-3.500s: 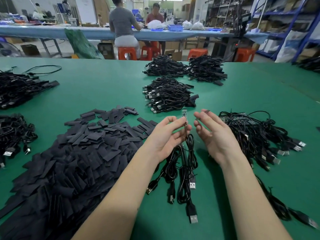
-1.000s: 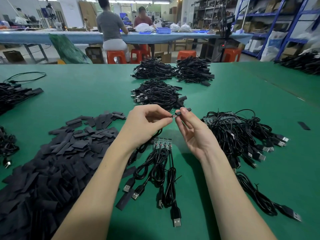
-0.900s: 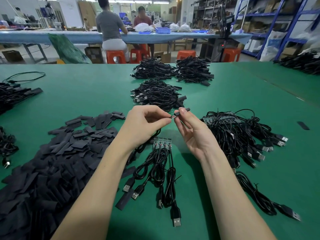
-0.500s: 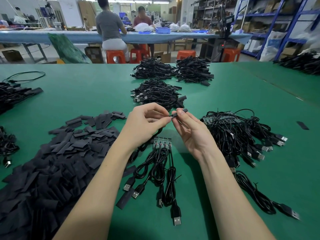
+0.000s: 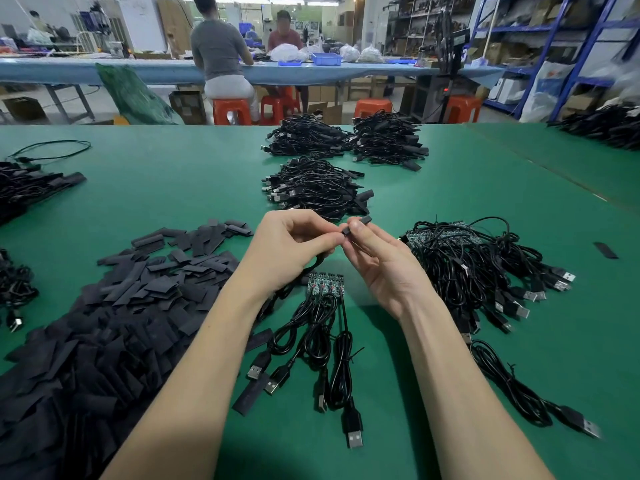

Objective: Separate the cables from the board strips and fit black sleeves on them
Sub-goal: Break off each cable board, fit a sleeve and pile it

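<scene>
Black sleeve (image 5: 358,224) in right hand (image 5: 384,268) pinch grip, left hand (image 5: 294,247) pinching cable end.

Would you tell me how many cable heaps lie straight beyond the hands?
3: near heap just past them; far-left heap and far-right heap side by side behind it.

Sleeve pile (image 5: 86,341) cut off at left and bottom edges, cable end hidden between fingers (image 5: 325,239), far shelves (image 5: 554,46) blurred, right cable heap (image 5: 609,128) cropped by edge
</scene>
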The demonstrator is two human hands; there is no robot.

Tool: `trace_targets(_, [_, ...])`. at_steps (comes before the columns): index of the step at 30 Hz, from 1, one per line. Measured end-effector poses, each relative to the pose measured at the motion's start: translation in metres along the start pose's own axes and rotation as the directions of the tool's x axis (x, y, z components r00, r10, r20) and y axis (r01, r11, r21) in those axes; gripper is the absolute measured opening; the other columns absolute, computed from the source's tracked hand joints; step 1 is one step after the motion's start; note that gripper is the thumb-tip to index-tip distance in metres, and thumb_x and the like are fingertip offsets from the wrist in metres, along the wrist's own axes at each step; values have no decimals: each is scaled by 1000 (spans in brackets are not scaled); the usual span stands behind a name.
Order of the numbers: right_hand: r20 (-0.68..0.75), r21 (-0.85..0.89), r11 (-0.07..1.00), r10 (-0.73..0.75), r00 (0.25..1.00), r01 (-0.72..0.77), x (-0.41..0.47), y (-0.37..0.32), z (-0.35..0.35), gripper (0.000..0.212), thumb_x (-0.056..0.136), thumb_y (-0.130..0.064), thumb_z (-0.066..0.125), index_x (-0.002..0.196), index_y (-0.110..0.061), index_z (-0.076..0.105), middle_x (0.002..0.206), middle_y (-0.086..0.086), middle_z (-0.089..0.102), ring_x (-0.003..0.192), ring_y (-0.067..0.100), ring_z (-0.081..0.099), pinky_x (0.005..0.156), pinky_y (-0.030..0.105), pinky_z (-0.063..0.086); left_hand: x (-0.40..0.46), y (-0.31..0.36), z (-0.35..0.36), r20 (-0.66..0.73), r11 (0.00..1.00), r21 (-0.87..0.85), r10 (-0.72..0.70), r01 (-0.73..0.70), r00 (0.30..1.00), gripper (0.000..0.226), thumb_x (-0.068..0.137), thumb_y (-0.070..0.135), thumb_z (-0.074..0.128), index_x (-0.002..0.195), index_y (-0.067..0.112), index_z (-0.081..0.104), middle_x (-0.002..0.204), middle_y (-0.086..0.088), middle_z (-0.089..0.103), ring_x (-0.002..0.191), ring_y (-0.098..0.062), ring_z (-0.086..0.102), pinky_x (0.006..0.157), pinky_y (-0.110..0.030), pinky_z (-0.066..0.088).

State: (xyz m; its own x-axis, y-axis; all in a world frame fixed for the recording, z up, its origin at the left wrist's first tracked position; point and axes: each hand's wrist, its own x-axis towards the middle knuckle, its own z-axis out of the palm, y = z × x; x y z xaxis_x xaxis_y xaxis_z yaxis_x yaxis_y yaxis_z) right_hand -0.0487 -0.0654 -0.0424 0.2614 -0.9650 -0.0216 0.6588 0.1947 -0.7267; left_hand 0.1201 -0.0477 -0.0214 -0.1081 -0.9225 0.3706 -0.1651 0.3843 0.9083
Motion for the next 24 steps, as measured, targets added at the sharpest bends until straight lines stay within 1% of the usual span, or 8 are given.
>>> trace_targets(2, [-5,-25,999,-23,1000,23,0,1,2,22,77,-10,77,98,-3,75,94,12,76,82,15,73,72,18,59,0,-1,2,-26,999,-29,-18,18,999,10,81,5,81,85,13,75,73,-2,75,66,-12,69,70,-20,55])
trace_targets(4, [-36,-77,993,-89,995,86,0,3,5,30,77,-14,78,106,-8,73,94,11,76,81,16,73,73,20,59,1,-2,5,-50,997,-64,-45,42,998,11,81,3,80,86,8,72,70,-3,74,65,-12,69,69,-20,55])
trace_targets(6, [-62,-139,976,-177,982,167,1,5,7,35,81,-14,78,115,-16,69,94,11,76,82,19,71,75,23,58,1,-3,7,-43,995,-70,-78,75,996,13,82,2,79,86,10,70,71,-1,75,68,-9,71,69,-17,53])
trace_targets(9, [-82,-185,954,-256,963,238,1,7,7,33,84,-13,78,116,-17,69,92,12,76,85,20,71,76,26,59,1,-4,7,-37,993,-53,-103,101,994,13,82,1,79,84,12,71,72,3,75,70,-5,71,69,-14,52])
trace_targets(13, [-100,-181,948,-282,954,262,0,7,7,28,87,-9,76,114,-15,70,94,14,77,84,19,72,76,26,59,1,-4,12,-63,989,-105,-114,107,991,10,82,2,79,87,7,72,72,-2,75,69,-7,70,71,-15,53])
trace_targets(16, [-109,-169,948,-288,951,268,0,7,8,27,87,-7,76,112,-15,70,93,15,77,81,18,72,76,25,58,0,-5,16,-100,983,-149,-119,103,988,10,82,2,79,87,7,73,74,-11,75,69,-10,69,73,-17,54])
trace_targets(21, [-118,-169,946,-299,947,277,0,13,11,27,85,-5,76,110,-13,70,87,13,77,75,16,73,73,23,58,1,-8,18,-144,984,-152,-118,96,983,10,83,3,78,84,11,73,70,-2,75,68,-8,70,72,-16,52])
trace_targets(24, [-134,-162,944,-309,942,287,2,17,12,28,87,-5,75,114,-10,67,88,13,78,74,15,73,72,22,58,1,-9,18,-149,981,-176,-111,84,983,8,84,2,78,86,7,72,73,-5,76,70,-10,71,74,-18,54])
